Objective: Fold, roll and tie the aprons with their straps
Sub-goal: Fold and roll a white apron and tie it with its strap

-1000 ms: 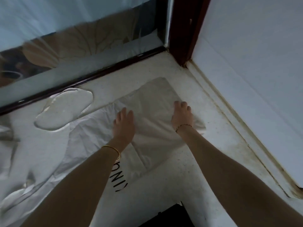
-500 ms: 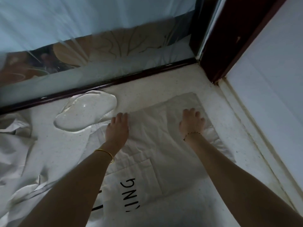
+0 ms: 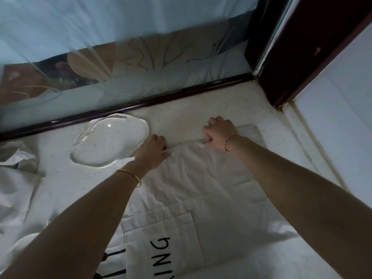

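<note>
Closest to me lies the apron (image 3: 201,188), spread flat on a pale speckled stone ledge (image 3: 191,115) that gives it a hard, even bed to be creased on. It is thin white cotton, lightly wrinkled, with a square patch pocket (image 3: 161,238) stitched on and black block letters (image 3: 161,246) printed across it. More white cloth (image 3: 16,178) sits crumpled off to the left, probably other aprons waiting their turn, though I cannot tell for sure.

Both bare forearms reach out over the fabric to its far edge. The left hand (image 3: 153,150), a gold bangle (image 3: 130,177) on its wrist, has its fingers curled over the hem, pinching it. The right hand (image 3: 219,133), with a thin bracelet (image 3: 231,140) on its wrist, is closed almost to a fist around the same hem. Between them the edge runs as one taut, straight ridge. I take that to be why the two grips sit apart on one line: it keeps the cloth square for a first fold or the start of a roll. No straps are visible from here.

Just beyond the left hand lies a clear, glossy, blob-shaped patch (image 3: 108,141), either water or plastic film. Behind it run a dark wooden frame (image 3: 141,105) and reflective glass (image 3: 141,67), and a plain white wall (image 3: 342,97) rises on the right.
</note>
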